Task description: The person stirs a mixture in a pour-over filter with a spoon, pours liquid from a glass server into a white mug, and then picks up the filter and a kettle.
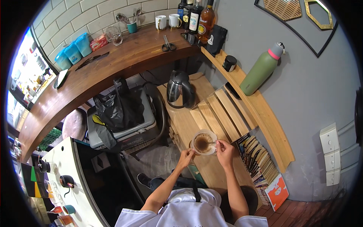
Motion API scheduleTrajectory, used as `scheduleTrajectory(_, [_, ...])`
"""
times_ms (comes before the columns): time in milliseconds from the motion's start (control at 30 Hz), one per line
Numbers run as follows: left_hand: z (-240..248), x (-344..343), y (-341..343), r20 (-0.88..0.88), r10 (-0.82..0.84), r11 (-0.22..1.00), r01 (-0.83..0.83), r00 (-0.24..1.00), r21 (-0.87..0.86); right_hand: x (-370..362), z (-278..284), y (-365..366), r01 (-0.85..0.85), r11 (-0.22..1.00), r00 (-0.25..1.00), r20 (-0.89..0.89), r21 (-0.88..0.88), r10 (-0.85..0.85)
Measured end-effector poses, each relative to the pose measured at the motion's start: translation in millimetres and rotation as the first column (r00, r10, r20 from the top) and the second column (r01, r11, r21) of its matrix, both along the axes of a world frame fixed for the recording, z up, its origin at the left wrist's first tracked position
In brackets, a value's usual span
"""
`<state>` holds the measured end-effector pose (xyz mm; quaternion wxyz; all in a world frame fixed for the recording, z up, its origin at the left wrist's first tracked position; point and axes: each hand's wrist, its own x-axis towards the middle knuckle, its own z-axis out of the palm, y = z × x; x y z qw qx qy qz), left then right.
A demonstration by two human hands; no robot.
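Observation:
In front of me, over the wooden bench, is a coffee filter (212, 135) with a pale round rim and wet brown coffee inside. What it rests on is mostly hidden beneath it. At its near left side, my left hand (185, 157) is closed, its fingers pinching the edge. My right hand (225, 152) is closed at the opposite side, its fingertips around a thin stirrer (211, 143) that reaches into the coffee. Whether the stirrer ends in a spoon bowl cannot be made out.
Ahead on the wooden bench (206, 81) stands a dark electric kettle (180, 90). A green bottle (261, 70) is on the right ledge. Books (257, 159) line the bench's right side. A cooler box (149, 109) bears a black plastic bag (120, 103). Scissors (168, 44) lie on the curved counter.

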<state>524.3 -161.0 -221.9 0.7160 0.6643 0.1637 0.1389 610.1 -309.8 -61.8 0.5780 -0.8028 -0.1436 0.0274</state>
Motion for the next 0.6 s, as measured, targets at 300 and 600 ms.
scheduleTrajectory(300, [12, -3, -1, -0.017, 0.011, 0.999, -0.011, 1.0, 0.043, -5, 13, 10, 0.024, 0.993, 0.917, 0.398, -0.116, 0.025])
scheduleTrajectory(600, [17, -5, -3, -0.053, 0.043, 0.995, -0.038, 0.998, 0.092, -5, 8, 12, 0.067, 0.997, 0.975, 0.215, -0.037, -0.057])
